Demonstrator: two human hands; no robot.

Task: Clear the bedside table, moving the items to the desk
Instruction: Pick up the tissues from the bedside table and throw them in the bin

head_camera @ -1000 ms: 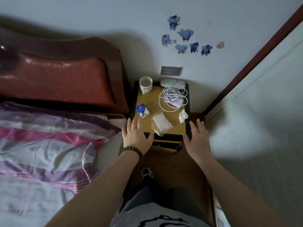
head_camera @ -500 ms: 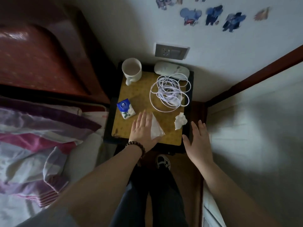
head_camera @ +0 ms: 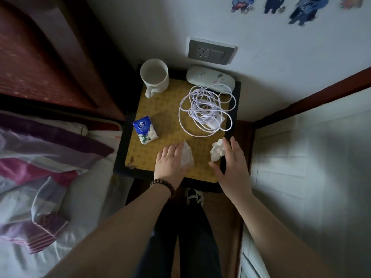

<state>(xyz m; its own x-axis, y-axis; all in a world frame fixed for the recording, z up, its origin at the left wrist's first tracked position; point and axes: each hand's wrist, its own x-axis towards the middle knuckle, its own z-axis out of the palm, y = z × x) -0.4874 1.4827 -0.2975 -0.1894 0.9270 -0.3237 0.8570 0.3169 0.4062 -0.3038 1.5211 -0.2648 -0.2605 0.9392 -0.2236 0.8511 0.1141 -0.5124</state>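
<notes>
The bedside table point(head_camera: 138, 155) has a yellow patterned top in a dark frame. On it stand a white mug point(head_camera: 154, 76) at the back left, a white oval case point(head_camera: 210, 79) at the back right, a coiled white cable with a charger point(head_camera: 206, 111), and a blue tissue pack point(head_camera: 145, 132). My left hand point(head_camera: 169, 165) lies flat on a clear wrapper with white tissue point(head_camera: 187, 155) near the front edge. My right hand point(head_camera: 232, 165) is open, fingers spread, beside a crumpled white tissue point(head_camera: 216, 150).
A bed point(head_camera: 40, 167) with a striped blanket lies to the left, its dark red headboard point(head_camera: 36, 57) at the back. A wall socket point(head_camera: 210, 53) sits above the table. A pale cabinet or door point(head_camera: 311, 167) stands close on the right. My legs and a shoe are below.
The view has closed in on the table. My left hand went from the table's front edge onto the wrapper. My right hand moved up to the crumpled tissue.
</notes>
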